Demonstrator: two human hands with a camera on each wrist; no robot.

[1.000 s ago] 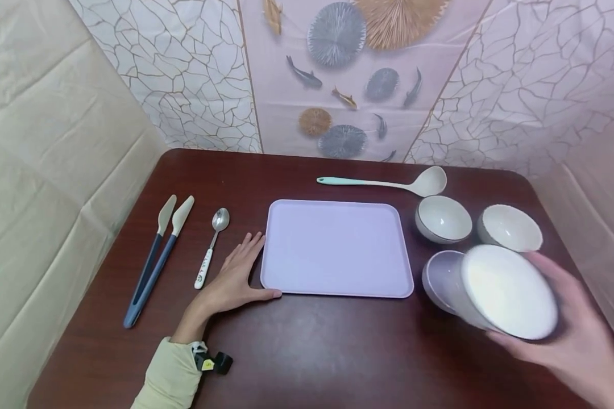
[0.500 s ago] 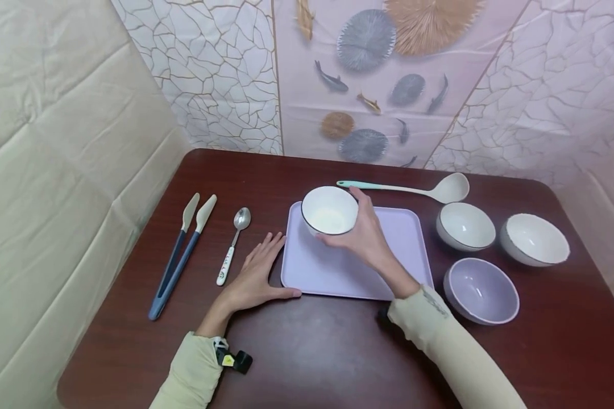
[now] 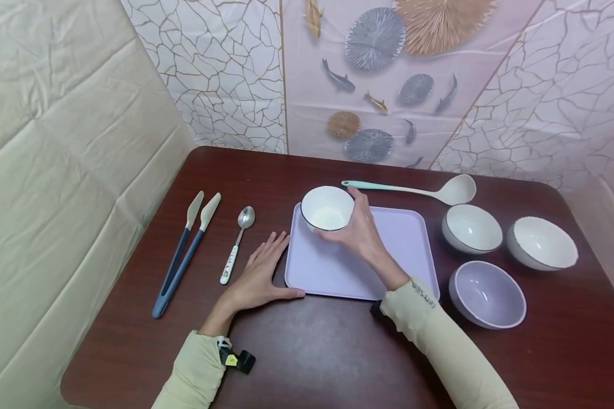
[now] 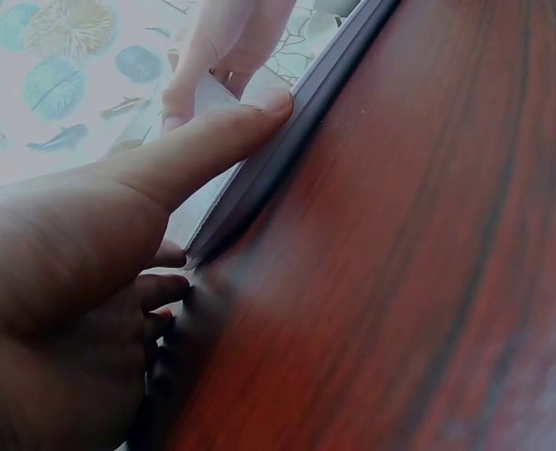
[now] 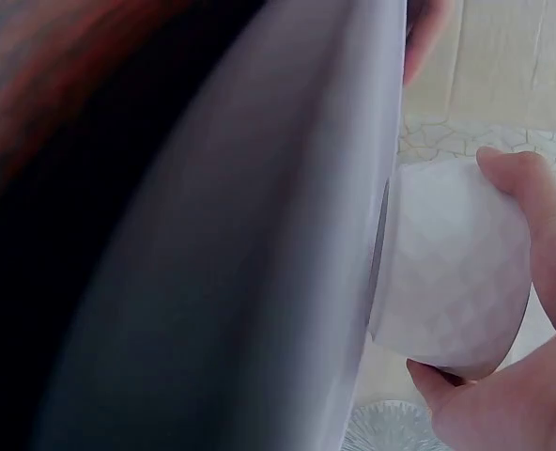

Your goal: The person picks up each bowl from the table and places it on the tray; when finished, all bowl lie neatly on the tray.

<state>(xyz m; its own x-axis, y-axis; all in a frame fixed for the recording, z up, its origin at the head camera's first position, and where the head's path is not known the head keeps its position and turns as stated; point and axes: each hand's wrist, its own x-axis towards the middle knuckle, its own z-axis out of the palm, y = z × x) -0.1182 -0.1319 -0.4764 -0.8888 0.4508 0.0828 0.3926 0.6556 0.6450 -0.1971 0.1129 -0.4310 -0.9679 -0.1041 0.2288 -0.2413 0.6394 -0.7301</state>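
My right hand (image 3: 360, 230) grips a white bowl (image 3: 324, 205) with a dark rim by its right side, thumb at the front and fingers behind. The bowl is upright at the back left corner of a lilac tray (image 3: 332, 275). In the right wrist view the faceted wall of the bowl (image 5: 456, 268) shows, its foot at the tray surface; whether it fully rests there I cannot tell. My left hand (image 3: 258, 281) lies at the tray's front left corner, fingers spread along the left side. Its thumb (image 4: 212, 141) touches the front edge in the left wrist view.
Left of the tray lie a spoon (image 3: 231, 258) and blue-handled tongs (image 3: 178, 272). A ladle (image 3: 414, 190) lies behind it. On the right stand a white bowl (image 3: 472, 228), another white bowl (image 3: 542, 243) and a lilac bowl (image 3: 488, 295). Fabric walls surround the table (image 3: 307, 352).
My right hand has brought the white bowl from the right, where it was tipped above the lilac bowl, to the tray's back left corner. My left hand stays at the tray.
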